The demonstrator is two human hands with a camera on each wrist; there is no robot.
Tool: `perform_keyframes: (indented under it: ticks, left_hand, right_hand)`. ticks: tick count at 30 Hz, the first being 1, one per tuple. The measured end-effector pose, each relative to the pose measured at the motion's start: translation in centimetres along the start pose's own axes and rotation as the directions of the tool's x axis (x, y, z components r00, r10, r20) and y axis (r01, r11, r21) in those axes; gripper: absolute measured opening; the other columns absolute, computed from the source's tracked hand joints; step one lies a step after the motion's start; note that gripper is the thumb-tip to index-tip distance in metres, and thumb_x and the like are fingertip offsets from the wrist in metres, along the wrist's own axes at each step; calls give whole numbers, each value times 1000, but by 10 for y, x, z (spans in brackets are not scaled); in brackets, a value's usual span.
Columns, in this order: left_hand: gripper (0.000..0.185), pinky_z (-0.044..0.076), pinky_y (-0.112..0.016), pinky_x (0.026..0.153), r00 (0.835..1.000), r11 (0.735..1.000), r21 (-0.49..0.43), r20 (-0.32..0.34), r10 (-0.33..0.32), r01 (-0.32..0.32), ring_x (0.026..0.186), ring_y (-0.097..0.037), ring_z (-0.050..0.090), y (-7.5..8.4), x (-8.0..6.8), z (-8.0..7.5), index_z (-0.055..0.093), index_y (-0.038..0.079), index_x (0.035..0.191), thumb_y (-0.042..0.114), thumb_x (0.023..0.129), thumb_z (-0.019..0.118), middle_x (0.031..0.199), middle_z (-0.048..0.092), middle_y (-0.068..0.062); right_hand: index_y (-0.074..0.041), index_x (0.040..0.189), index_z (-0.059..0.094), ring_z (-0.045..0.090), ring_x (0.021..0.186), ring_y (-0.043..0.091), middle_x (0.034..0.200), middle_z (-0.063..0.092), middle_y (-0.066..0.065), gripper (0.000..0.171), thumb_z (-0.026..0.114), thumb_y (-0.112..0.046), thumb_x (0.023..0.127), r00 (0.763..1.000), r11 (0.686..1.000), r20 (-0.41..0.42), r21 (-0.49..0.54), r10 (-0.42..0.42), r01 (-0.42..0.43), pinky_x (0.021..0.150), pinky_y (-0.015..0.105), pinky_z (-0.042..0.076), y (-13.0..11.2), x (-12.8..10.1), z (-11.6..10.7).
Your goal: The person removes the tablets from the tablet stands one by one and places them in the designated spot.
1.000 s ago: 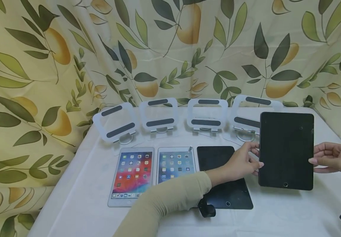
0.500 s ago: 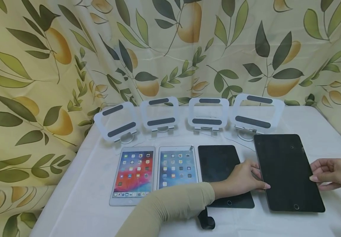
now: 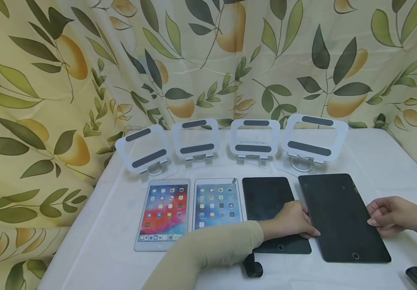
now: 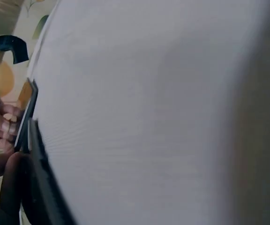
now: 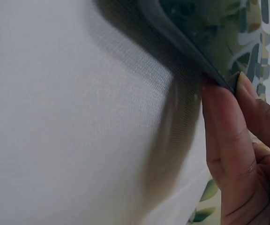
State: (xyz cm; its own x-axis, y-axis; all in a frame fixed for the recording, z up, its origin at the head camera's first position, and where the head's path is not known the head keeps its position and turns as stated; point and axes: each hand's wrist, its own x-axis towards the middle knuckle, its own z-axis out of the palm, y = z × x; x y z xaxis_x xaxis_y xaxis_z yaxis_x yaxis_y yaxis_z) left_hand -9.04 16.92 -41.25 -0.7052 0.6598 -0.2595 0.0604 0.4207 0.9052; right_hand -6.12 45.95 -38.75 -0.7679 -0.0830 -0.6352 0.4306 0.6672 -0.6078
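At the right end of the row is a black tablet [image 3: 342,217], screen up and low over the white table, tilted slightly askew. My left hand [image 3: 293,219] reaches across the neighbouring black tablet [image 3: 266,197] and holds the left edge of the rightmost one, thumb at its rim. On the other side my right hand [image 3: 393,215] pinches the right edge. In the right wrist view the right thumb [image 5: 248,86] lies at the top of the edge, with fingers beneath and a shadow on the cloth. The left wrist view shows dark left fingers [image 4: 8,178] against tablet edges.
Two white tablets with lit screens, one red-blue [image 3: 163,211] and one blue [image 3: 217,203], lie to the left. Several white stands [image 3: 255,155] with grey pads line the back of the table [image 3: 96,241]. A leaf-patterned curtain [image 3: 201,92] hangs behind.
Both hands have lowered the rightmost black tablet from a raised, near-upright pose to almost flat, then shifted it left toward the other black tablet. The other tablets and the stands have stayed put.
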Motion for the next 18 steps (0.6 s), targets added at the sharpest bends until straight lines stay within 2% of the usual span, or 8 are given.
perform_keyframes:
  ticks: [6,10,13,16,18]
  left_hand:
    - [15,51,-16,47,994,998,3,82,-69,69,42,-7,60,7,8,-5,67,-1,63,-3,71,79,52,64,-5]
    - [17,49,-15,45,996,996,65,58,-71,67,41,-8,60,10,12,-10,67,-2,59,-1,72,79,51,64,-6]
    - [22,48,-15,44,995,994,68,38,-88,86,40,-10,60,11,13,-14,64,-3,56,-1,72,78,51,64,-7]
    - [18,50,-17,44,995,995,37,33,-95,94,43,-11,62,11,12,-17,64,-4,62,-2,73,77,52,64,-7]
    - [12,51,-17,46,995,995,18,22,-95,94,45,-11,63,11,10,-20,66,-5,76,-1,74,78,54,65,-6]
  right_hand:
    - [17,104,48,64,74,15,84,57,6,26,58,2,86,1000,1000,23,-11,9,-8,66,31,58,-2,4,-3]
    - [17,105,49,64,76,15,86,57,7,28,59,2,85,999,999,16,18,42,-42,69,32,58,-3,9,-3]
    - [17,105,49,63,77,15,86,57,7,28,60,2,84,999,998,23,35,49,-49,69,31,58,-3,13,-1]
    - [17,104,49,63,77,14,86,58,7,26,58,3,84,999,999,30,17,37,-38,69,31,58,-4,14,0]
    - [18,103,50,64,77,15,85,60,6,26,58,3,84,999,999,18,-8,41,-40,68,31,58,-6,14,0]
